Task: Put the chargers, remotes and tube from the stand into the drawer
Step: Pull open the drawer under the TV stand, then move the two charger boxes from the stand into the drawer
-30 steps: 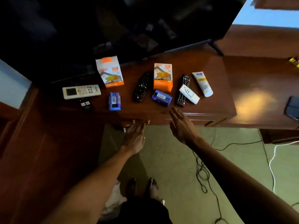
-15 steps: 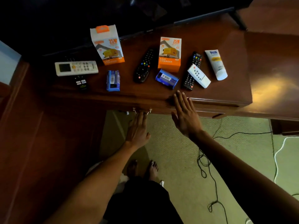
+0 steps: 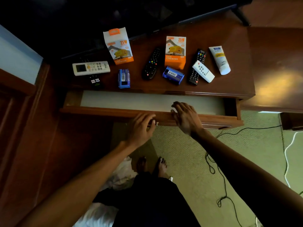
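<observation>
The drawer (image 3: pixel 106 110) under the wooden stand (image 3: pixel 229 86) is pulled partly out and shows a pale lined bottom. My left hand (image 3: pixel 141 128) grips the small metal drawer handle on its front. My right hand (image 3: pixel 185 117) rests over the front edge, fingers spread. On the stand lie two orange-white charger boxes (image 3: pixel 118 45) (image 3: pixel 175 52), two blue packs (image 3: pixel 124 78) (image 3: pixel 173 75), a white air-conditioner remote (image 3: pixel 91 68), a small black remote (image 3: pixel 95 81), two long black remotes (image 3: pixel 151 63) (image 3: pixel 196 66), a small white remote (image 3: pixel 203 71) and a white tube (image 3: pixel 219 59).
A dark television stands at the back of the stand. A second wooden surface (image 3: pixel 278 71) adjoins on the right. Black cable (image 3: pixel 219 177) and white cable (image 3: pixel 287 153) trail over the green carpet. My bare feet (image 3: pixel 152 164) stand below the drawer.
The drawer has slid out from shut to partly open. My left hand closed on its handle and pulled; my right hand moved from the stand's edge to the drawer front.
</observation>
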A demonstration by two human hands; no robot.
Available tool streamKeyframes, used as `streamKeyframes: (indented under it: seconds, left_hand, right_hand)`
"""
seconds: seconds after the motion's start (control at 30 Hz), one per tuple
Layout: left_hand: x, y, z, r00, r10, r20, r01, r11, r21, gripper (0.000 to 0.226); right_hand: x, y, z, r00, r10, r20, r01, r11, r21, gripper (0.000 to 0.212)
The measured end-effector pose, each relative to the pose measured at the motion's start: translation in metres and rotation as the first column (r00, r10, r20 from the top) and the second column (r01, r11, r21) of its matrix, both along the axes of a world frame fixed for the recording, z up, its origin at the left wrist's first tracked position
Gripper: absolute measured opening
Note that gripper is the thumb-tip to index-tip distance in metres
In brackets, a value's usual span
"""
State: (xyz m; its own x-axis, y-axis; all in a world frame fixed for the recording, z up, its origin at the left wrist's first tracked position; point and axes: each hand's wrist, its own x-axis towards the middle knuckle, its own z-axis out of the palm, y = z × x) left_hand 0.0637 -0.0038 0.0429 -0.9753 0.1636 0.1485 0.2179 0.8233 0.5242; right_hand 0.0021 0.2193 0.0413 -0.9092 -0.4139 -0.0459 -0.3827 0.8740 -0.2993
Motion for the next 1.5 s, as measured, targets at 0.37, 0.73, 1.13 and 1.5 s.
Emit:
streamKeyframes:
  seconds: [0.37, 0.73, 1.13, 1.5]
  left_hand:
    - [-0.03, -0.038, -0.038, 0.95, 0.093, 0.297, 0.033, 0.919, -0.392, 0.06]
    - [0.046, -0.036, -0.036, 0.952, 0.082, 0.295, 0.042, 0.919, -0.392, 0.059]
    - [0.111, -0.034, -0.021, 0.905, 0.069, 0.421, 0.118, 0.907, -0.403, 0.063]
    - [0.005, -0.06, 0.073, 0.976, 0.052, 0.212, -0.046, 0.998, -0.033, 0.028]
  right_hand:
    - [0.026, -0.012, -0.032, 0.988, -0.143, 0.065, 0.138, 0.987, 0.079, 0.055]
    - [0.099, -0.007, -0.036, 0.99, -0.139, -0.028, 0.141, 0.981, 0.136, 0.04]
    - [0.167, -0.001, -0.029, 0.992, -0.111, 0.065, 0.1, 0.982, 0.162, 0.042]
    - [0.036, -0.016, 0.047, 0.996, -0.074, 0.059, 0.079, 0.993, -0.09, 0.041]
